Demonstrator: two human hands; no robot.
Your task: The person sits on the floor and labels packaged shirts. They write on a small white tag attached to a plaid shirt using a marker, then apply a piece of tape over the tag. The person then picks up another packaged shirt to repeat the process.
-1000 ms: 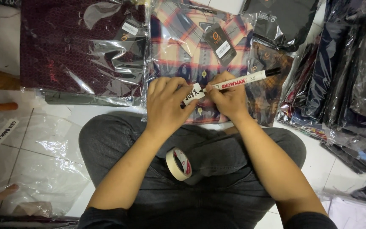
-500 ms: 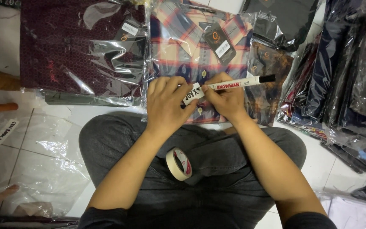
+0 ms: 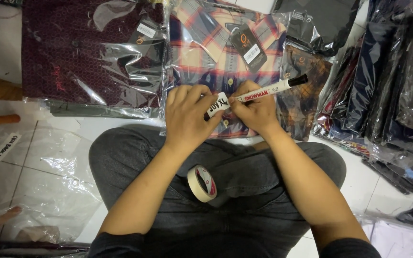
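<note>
tiled floor (image 3: 96, 129), bagged plaid shirt (image 3: 216, 57), hands (image 3: 187, 114) gripping marker (image 3: 268, 90)

White tiled floor, loaded with bagged garments

The floor (image 3: 68, 126) carries a bagged maroon shirt (image 3: 87, 52) at its far left, a bagged plaid shirt (image 3: 216, 52) beside it, a stack of dark bagged garments (image 3: 388, 86) along the right edge, and empty clear plastic bags (image 3: 39, 186) at the near left. A seated person's legs (image 3: 244, 177) occupy the centre.

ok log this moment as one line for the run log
left hand: pressing small white label on bagged plaid shirt | right hand: holding white marker | tape roll: on lap
</note>
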